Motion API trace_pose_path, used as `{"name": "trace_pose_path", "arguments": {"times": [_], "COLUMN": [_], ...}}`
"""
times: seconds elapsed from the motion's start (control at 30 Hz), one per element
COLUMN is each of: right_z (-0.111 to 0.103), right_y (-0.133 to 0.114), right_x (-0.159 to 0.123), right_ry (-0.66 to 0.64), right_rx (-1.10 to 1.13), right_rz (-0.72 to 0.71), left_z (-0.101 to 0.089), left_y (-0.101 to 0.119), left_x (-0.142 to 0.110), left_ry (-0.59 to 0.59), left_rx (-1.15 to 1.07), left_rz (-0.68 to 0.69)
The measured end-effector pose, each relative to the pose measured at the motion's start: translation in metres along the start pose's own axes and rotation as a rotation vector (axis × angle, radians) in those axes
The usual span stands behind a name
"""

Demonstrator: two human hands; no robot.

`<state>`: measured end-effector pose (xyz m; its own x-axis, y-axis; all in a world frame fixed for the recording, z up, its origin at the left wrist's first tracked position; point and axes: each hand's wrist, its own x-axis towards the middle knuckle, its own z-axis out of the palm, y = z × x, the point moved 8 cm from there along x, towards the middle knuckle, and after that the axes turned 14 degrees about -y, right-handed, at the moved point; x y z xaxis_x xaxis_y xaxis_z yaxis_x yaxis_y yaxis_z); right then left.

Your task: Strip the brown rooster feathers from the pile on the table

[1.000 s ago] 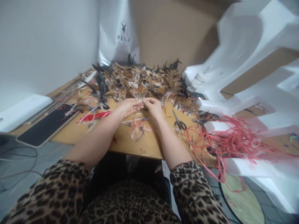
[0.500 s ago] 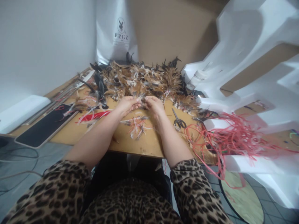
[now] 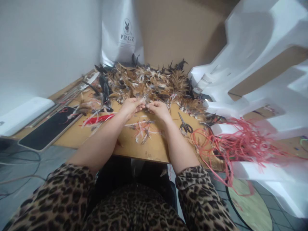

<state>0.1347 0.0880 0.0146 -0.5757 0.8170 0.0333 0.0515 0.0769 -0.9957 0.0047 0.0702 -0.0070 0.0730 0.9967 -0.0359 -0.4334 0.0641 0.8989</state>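
My left hand [image 3: 132, 107] is closed in a pinch over the table, with a pale, wispy feather [image 3: 144, 98] at its fingertips. Close beside it, my right hand [image 3: 158, 109] pinches at the same spot; what lies between its fingers is too small to make out. Just beyond both hands spreads a heap of brown feathers [image 3: 154, 78], mixed with white fluff and dark tips. Nearer to me, between my forearms, lie loose feather scraps and pale strips [image 3: 143, 130]. Dark-handled scissors [image 3: 185, 125] rest to the right of my right hand.
Red ribbon strands [image 3: 245, 144] tangle over white foam pieces [image 3: 252, 168] on the right. At left are a dark flat panel [image 3: 45, 128], a white box [image 3: 26, 114] and red strips [image 3: 97, 119]. A white printed bag [image 3: 122, 35] stands behind the table [image 3: 154, 152].
My right hand has drawn slightly away from my left, and the fingertips now show a small gap. The whole view has shifted a little; the things on the table stay put.
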Motion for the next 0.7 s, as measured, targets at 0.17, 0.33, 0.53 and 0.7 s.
{"name": "trace_pose_path", "arguments": {"times": [0.17,0.33,0.53,0.7], "right_z": [-0.012,-0.015,-0.013,-0.011], "right_y": [-0.001,0.004,0.012,0.014], "right_x": [0.0,0.0,0.002,0.0], "right_ry": [0.091,0.162,0.217,0.207], "right_rx": [0.035,0.253,0.468,0.529], "right_rz": [-0.045,-0.047,-0.031,0.012], "left_z": [0.0,0.007,0.019,0.015], "left_y": [-0.001,-0.005,-0.008,-0.006], "left_x": [0.001,0.0,-0.005,-0.002], "left_ry": [-0.015,-0.102,-0.196,-0.159], "left_rx": [0.028,0.096,0.129,-0.002], "left_rz": [-0.006,-0.043,-0.081,-0.056]}}
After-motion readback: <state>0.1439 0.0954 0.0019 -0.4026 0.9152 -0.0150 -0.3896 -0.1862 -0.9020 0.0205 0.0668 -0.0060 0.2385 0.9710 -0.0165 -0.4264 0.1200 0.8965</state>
